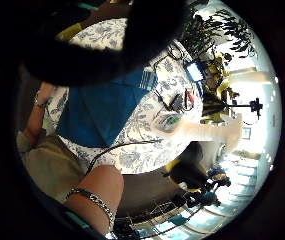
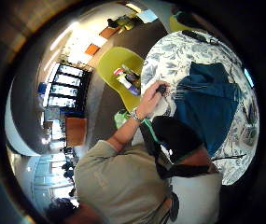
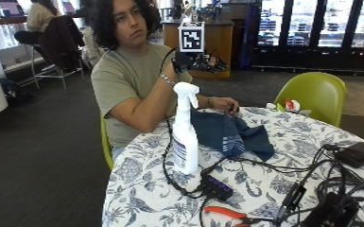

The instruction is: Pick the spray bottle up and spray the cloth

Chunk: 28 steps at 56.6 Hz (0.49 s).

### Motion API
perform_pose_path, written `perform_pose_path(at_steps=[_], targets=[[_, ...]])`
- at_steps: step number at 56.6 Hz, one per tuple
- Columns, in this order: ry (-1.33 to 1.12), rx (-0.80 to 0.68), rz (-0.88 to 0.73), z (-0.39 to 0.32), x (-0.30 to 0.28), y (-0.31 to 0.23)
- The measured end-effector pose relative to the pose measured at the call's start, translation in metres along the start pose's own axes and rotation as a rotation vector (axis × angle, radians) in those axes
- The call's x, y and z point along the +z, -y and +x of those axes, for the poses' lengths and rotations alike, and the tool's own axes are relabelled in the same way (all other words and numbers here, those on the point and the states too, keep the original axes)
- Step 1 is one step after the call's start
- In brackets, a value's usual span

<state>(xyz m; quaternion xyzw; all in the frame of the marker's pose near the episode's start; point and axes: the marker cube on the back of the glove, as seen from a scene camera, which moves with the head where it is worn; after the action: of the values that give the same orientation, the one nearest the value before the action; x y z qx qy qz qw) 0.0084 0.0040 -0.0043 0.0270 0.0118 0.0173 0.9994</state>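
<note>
1. Cables (image 3: 276,170) cross the near part of the table, with a black hub (image 3: 218,187), orange-handled pliers (image 3: 227,213) and a dark flat device (image 3: 358,153) among them; none lies between the bottle and the cloth.
2. Tablecloth (image 3: 295,135), white with a blue-grey flower print, covers the round table; 1 yellow-green chair (image 3: 314,94) stands at its far side, holding some small items. The room behind has a dark floor, a wooden counter and glass-fronted doors.
3. Spray bottle (image 3: 185,135), white, stands upright near the table's edge, untouched, with the blue cloth (image 3: 232,132) lying crumpled just beside it.
4. Right hand (image 3: 185,59), gloved in black, is raised at shoulder height, above and behind the bottle and well apart from it; whether its fingers are curled or straight cannot be told.
5. Bare left hand (image 3: 224,104) rests on the far edge of the cloth, its fingers on a fold.
</note>
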Motion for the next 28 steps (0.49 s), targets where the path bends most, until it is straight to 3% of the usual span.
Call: perform_pose_path(at_steps=[12, 28], targets=[[0.077, 0.054, 0.108, 0.030, -0.019, -0.016], [0.130, 0.293, 0.423, 0.077, -0.043, -0.059]])
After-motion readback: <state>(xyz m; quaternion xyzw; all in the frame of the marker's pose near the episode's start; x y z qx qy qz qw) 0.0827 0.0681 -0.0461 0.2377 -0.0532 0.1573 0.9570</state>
